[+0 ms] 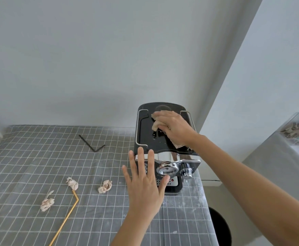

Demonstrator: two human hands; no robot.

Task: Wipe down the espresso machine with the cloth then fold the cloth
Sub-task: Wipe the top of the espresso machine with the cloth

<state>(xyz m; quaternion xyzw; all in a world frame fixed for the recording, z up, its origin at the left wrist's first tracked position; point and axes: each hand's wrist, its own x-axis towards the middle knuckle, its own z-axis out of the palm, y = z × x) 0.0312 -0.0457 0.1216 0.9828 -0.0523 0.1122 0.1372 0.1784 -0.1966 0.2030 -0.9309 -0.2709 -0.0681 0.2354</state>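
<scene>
We see the black and chrome espresso machine standing right of centre in the frame, on the counter covered in grey checked cloth. Our right hand presses the crumpled beige cloth onto the machine's glossy black top, fingers curled over it. Our left hand is spread flat, fingers straight, against the machine's front left side. Three crumpled paper wads lie lower left.

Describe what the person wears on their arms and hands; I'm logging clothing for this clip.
Nothing shows: the left hand and right hand are bare, without gloves, rings, watch or bracelet. Both forearms are uncovered to the frame edge, no sleeve in view.
</scene>
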